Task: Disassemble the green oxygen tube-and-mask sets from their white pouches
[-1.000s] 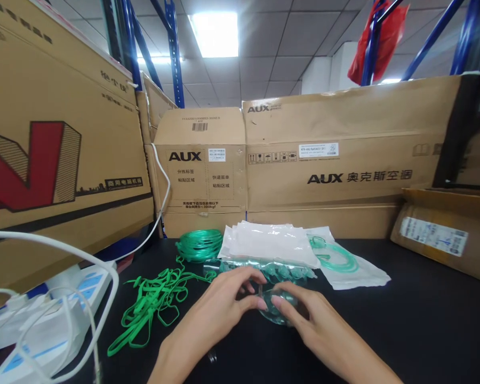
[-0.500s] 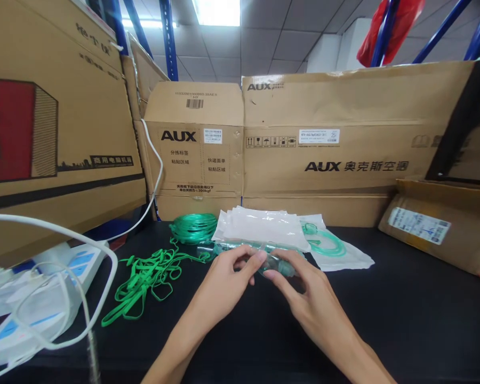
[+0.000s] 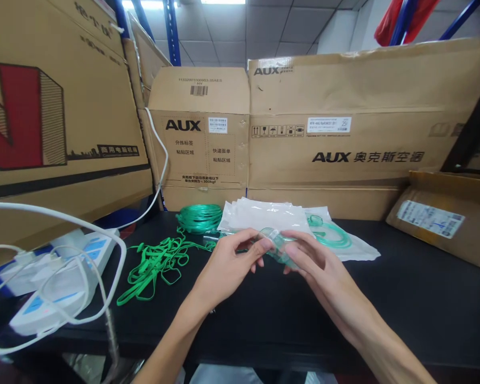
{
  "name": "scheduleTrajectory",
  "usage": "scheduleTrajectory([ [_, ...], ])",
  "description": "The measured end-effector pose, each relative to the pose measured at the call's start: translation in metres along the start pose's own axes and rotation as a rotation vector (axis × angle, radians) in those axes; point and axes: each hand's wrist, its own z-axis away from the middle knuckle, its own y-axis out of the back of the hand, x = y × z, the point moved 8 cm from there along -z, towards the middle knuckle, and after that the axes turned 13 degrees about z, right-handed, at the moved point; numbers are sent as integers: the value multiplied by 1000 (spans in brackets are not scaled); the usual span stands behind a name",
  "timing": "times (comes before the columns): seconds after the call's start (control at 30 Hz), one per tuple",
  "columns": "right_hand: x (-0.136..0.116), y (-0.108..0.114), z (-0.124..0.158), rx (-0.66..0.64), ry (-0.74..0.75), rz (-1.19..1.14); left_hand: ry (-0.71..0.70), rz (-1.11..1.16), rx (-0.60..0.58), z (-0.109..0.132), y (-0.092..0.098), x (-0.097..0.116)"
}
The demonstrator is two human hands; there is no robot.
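Note:
Between my two hands is a clear, green-tinted oxygen mask (image 3: 279, 246), partly covered by my fingers. My left hand (image 3: 235, 256) pinches its left side with thumb and forefinger near a whitish strip at the top. From the other side my right hand (image 3: 314, 255) grips the mask, thumb against its near face. Just behind the hands lie a pile of white pouches (image 3: 264, 213) and one pouch showing coiled green tubing (image 3: 332, 236). A coil of green tubing (image 3: 200, 218) and a tangle of green elastic straps (image 3: 158, 266) are to the left.
White power strips (image 3: 70, 282) with plugs and a looping white cable (image 3: 120, 256) take up the left side of the black table (image 3: 404, 298). Tall cardboard panels (image 3: 344, 144) stand along the back. A cardboard box (image 3: 444, 218) with a label sits at the right.
The view has tilted down slightly, showing the table's front edge. My right hand has shifted its grip, its thumb now higher on the mask; the mask has turned between my hands.

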Motion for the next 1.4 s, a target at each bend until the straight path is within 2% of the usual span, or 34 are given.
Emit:
scheduleTrajectory([
  [0.17, 0, 0, 2, 15, -93, -143, 16, 34, -40, -1, -1, -3],
  [0.33, -1, -3, 2, -43, -91, -201, 59, 45, -54, 2, -3, -4],
  [0.47, -6, -2, 3, -65, -35, -137, 62, 68, -58, 5, -7, 1],
  [0.73, -12, 6, 7, 32, 82, -13, 29, 62, -36, 7, -12, 9],
  [1.0, -14, 12, 9, 103, 158, 86, 28, 80, 24, 6, -10, 5],
  [1.2, -16, 12, 9, 70, 143, 88, 39, 50, 22, 7, -8, 10],
  [1.4, -20, 14, 10, 23, 165, 117, -14, -59, 28, 10, -9, 19],
])
